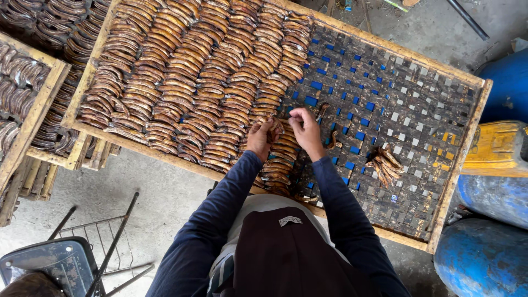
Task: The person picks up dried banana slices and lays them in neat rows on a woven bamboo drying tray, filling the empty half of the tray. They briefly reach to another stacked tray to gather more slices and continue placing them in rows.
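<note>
— What fills most of the view?

— A large wooden-framed drying tray with a dark woven-strip bed (pixel 461 144), tilted across a grey concrete floor (pixel 159 198). The tray's left half is covered by close rows of brown, curved dried banana slices (pixel 192 71); the right half shows the bare weave, with blue and pale squares showing through the gaps.

— And around it?

— To the left, more wooden trays of darker dried slices (pixel 33 82), stacked and overlapping. On the right edge stand blue plastic drums (pixel 484 258) and a yellow plastic container (pixel 498 148). At bottom left is a dark metal-framed chair (pixel 66 258).

— Anything loose on the bare weave?

— A small heap of brown dried pieces (pixel 385 164), well apart from the rows, to the right of the person's hands.

— The hands, then?

— Both come from dark blue sleeves, meeting at the edge of the last row. The left hand (pixel 262 137) has its fingers curled around a brown dried slice (pixel 276 127), just above the row's end. The right hand (pixel 306 131) is nearly closed, fingertips pinched together at the top of that same piece, touching it. The two hands sit just beside each other, almost touching.
</note>
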The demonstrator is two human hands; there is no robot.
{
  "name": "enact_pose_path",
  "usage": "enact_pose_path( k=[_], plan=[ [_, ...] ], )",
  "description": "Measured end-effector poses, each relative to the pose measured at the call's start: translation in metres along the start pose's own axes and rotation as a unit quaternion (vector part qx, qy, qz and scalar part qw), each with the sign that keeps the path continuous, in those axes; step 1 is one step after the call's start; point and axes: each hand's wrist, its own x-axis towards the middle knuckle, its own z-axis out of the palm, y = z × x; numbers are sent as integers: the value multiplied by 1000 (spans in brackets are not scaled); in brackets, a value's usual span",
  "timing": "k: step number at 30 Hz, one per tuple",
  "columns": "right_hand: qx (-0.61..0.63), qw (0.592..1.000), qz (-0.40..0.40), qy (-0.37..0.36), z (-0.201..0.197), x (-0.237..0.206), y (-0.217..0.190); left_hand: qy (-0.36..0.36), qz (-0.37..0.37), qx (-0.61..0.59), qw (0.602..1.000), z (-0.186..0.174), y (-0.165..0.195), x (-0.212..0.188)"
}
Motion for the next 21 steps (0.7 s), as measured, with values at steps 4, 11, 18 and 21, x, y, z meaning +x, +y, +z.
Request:
enact_pose_path(
  k=[4, 11, 18, 21],
  plan=[
    [79, 991, 24, -102, 3, -5, -6, -25, -21, -1, 999, 1, -1, 0],
    [-45, 997, 36, -50, -11, 11, 1, -3, 40, 78, 996, -9, 0, 1],
    [-136, 989, -49, -11, -12, 7, 10, 29, 14, 32, 999, -9, 6, 0],
    [-168, 983, -70, 8, -8, 2, 10, -39, 33, -40, 998, -8, 5, -2]
  ],
)
